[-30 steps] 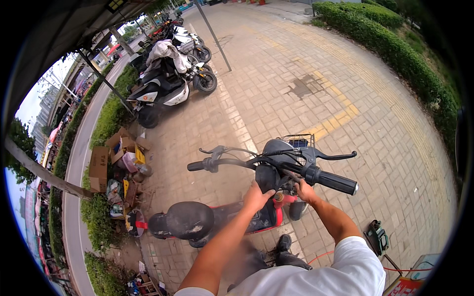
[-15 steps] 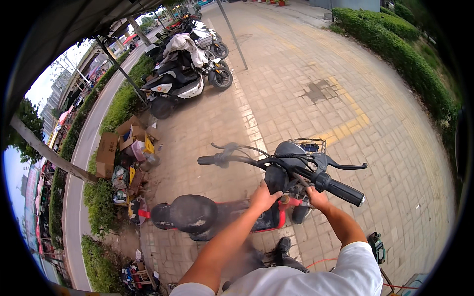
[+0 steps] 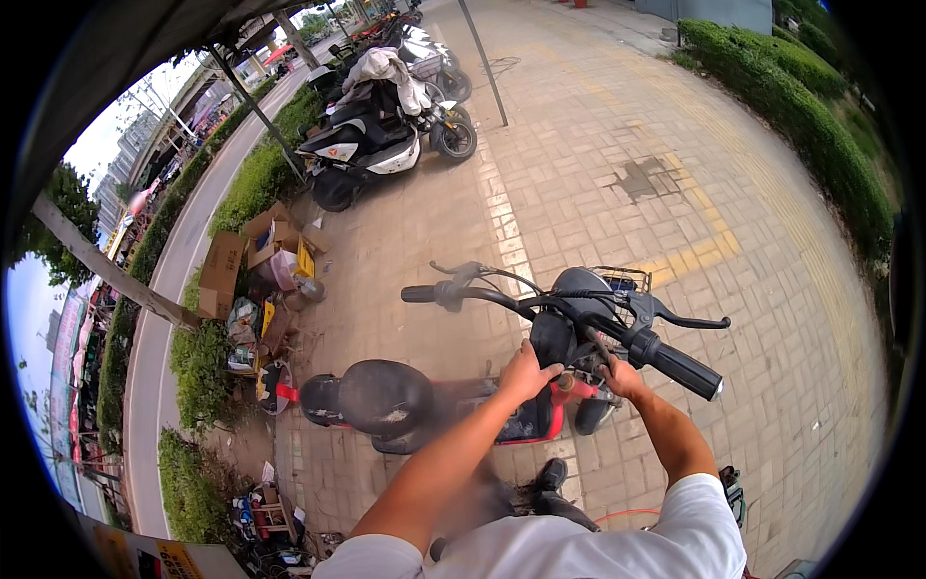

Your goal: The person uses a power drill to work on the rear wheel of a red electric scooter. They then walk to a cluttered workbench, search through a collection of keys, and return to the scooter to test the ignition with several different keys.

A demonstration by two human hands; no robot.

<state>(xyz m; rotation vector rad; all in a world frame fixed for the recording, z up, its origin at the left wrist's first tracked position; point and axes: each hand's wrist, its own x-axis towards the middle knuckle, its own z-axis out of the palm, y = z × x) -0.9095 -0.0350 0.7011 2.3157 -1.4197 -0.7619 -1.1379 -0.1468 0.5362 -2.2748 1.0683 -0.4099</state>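
the red-framed scooter (image 3: 557, 417) stands in front of us on the paving (image 3: 415, 241), its seat (image 3: 388, 398) to our left and its handlebar (image 3: 576, 317) just beyond our hands. below the bar sits a black cover (image 3: 553, 336); our left hand (image 3: 528, 373) touches its near left corner, thumb laid toward the lower edge and fingers along the side, though we cannot tell whether it grips. our right hand (image 3: 624, 375) is just right of the cover, under the right handgrip (image 3: 683, 367), with its fingers bent inward among the parts there; we cannot tell whether they hold anything.

compared with half a second ago, our view has swung a little, so the scooter appears farther right, while both hands stay at the same places on it. a printed sign (image 3: 174, 562) has come in at the lower left, and the green object (image 3: 735, 497) at the lower right is more covered by our white sleeve (image 3: 680, 526).

our left forearm hides part of the scooter's middle, and a blur smears the area beside it. the left brake lever's mount is smudged too. farther out, cardboard boxes (image 3: 222, 267) and parked scooters (image 3: 381, 145) stand to the left.
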